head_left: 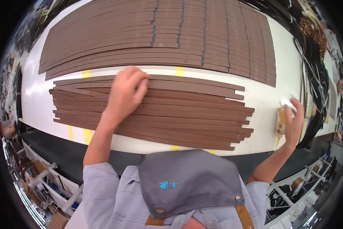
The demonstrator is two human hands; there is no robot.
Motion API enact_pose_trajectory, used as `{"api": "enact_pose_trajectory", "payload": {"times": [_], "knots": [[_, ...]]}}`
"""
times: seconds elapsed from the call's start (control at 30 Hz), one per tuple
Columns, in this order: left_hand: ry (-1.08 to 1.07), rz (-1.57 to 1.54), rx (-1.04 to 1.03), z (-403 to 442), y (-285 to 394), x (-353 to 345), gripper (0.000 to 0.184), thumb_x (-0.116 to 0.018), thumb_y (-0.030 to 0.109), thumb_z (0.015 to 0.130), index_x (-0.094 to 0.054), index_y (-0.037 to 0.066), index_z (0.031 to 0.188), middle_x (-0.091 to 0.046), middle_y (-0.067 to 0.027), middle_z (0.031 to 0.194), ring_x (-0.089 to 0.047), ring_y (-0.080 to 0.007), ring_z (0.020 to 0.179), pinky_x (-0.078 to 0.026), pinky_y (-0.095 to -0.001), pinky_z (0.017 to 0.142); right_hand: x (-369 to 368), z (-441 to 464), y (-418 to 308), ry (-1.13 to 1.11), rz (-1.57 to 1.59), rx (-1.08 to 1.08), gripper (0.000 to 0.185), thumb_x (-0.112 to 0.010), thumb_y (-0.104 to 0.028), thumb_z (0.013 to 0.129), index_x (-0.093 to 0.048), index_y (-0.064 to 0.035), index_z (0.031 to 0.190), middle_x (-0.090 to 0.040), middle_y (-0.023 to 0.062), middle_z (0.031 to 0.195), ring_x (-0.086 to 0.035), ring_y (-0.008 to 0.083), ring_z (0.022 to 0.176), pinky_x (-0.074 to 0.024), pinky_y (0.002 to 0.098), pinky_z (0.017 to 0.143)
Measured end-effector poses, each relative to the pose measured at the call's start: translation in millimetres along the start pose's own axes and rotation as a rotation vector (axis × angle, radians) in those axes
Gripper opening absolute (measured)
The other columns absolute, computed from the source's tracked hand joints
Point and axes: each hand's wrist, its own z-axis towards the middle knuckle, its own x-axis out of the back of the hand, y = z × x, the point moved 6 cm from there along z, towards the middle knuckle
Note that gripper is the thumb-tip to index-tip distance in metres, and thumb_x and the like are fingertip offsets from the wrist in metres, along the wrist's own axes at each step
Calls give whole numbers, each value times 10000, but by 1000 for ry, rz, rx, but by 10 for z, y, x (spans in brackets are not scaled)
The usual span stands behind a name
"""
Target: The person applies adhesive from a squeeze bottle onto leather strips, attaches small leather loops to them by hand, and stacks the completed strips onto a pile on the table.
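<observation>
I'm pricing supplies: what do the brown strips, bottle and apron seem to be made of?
Brown strips: probably leather or imitation leather, matte, judging by their even colour and flat, thin bodies; which of the two stays open.
Bottle: likely plastic, as its yellowish body looks somewhat translucent, though blurred.
Apron: apparently cloth, dull grey, since it drapes in soft creases.

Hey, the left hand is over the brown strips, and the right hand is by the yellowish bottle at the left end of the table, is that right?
Not quite: the head view shows the yellowish bottle at the right end of the table. The right hand is by it, and the left hand is over the brown strips.
</observation>
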Motion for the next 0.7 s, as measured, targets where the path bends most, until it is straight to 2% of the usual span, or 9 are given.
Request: {"api": "enact_pose_trajectory", "payload": {"times": [0.03, 0.07, 0.13, 0.17, 0.23, 0.4, 0.5, 0.6, 0.7], "knots": [[-39, -60, -29, 34, 112, -134, 81, -639, 28, 831, -634, 36, 912, -613, -105, 920, -590, -293, 873, -464, -398, 800, 144, 2, 304, 10, -146, -88, 411, -663, -203, 910, -576, 16, 1247, -574, 157, 1301, -578, 282, 1171, -449, 393, 1010], [-77, -87, -93, 88, 218, -251, 66, -634, 38, 836, -633, 35, 903, -605, -102, 907, -588, -291, 874, -457, -394, 805, 218, -2, 527, 13, -152, -88, 411, -663, -203, 910, -576, 16, 1247, -574, 157, 1301, -578, 282, 1171, -449, 393, 1010], [-118, -117, -133, 166, 359, -466, 72, -632, 46, 840, -624, 33, 911, -589, -105, 905, -581, -285, 880, -449, -387, 803, 301, -70, 982, -6, -381, -180, 542, -661, -315, 916, -536, 55, 1292, -577, 199, 1289, -576, 297, 1172, -435, 383, 1016], [-133, -125, -178, 197, 438, -559, 83, -635, 47, 839, -620, 32, 920, -579, -105, 908, -575, -281, 883, -446, -389, 798, 290, -108, 1114, 0, -388, -188, 542, -661, -315, 916, -536, 55, 1292, -577, 199, 1289, -576, 297, 1172, -435, 383, 1016], [-190, -144, -240, 254, 590, -710, 113, -641, 46, 835, -606, 25, 940, -555, -105, 914, -557, -271, 891, -439, -391, 785, 215, -189, 1320, -67, -103, -359, 639, -647, -392, 917, -512, 94, 1310, -589, 232, 1265, -582, 307, 1157, -439, 372, 1000], [-274, -169, -307, 445, 938, -1020, 122, -633, 52, 858, -630, 20, 976, -583, -108, 990, -576, -282, 922, -465, -402, 850, 194, -277, 1216, -223, 2, -445, 654, -700, -380, 868, -532, 88, 1293, -671, 186, 1088, -631, 226, 989, -479, 330, 887], [-281, -157, -293, 545, 1033, -1237, 128, -628, 51, 858, -632, 12, 981, -573, -115, 987, -575, -287, 920, -469, -408, 848, 60, -302, 996, -376, 91, -437, 611, -774, -331, 775, -584, 80, 1185, -682, 139, 975, -645, 195, 836, -505, 320, 760], [-298, -72, -282, 596, 1028, -1452, 138, -617, 51, 864, -628, -7, 988, -565, -133, 977, -583, -298, 915, -485, -406, 828, 30, -281, 822, -417, -99, -405, 562, -769, -321, 751, -598, 76, 1110, -669, 116, 883, -639, 174, 782, -504, 322, 729], [-289, -28, -272, 633, 1036, -1542, 147, -602, 33, 858, -619, -31, 989, -560, -162, 964, -605, -320, 860, -503, -419, 767, -37, -294, 863, -417, -56, -414, 515, -754, -314, 741, -608, 61, 1062, -645, 93, 815, -616, 146, 724, -496, 312, 692]]}}
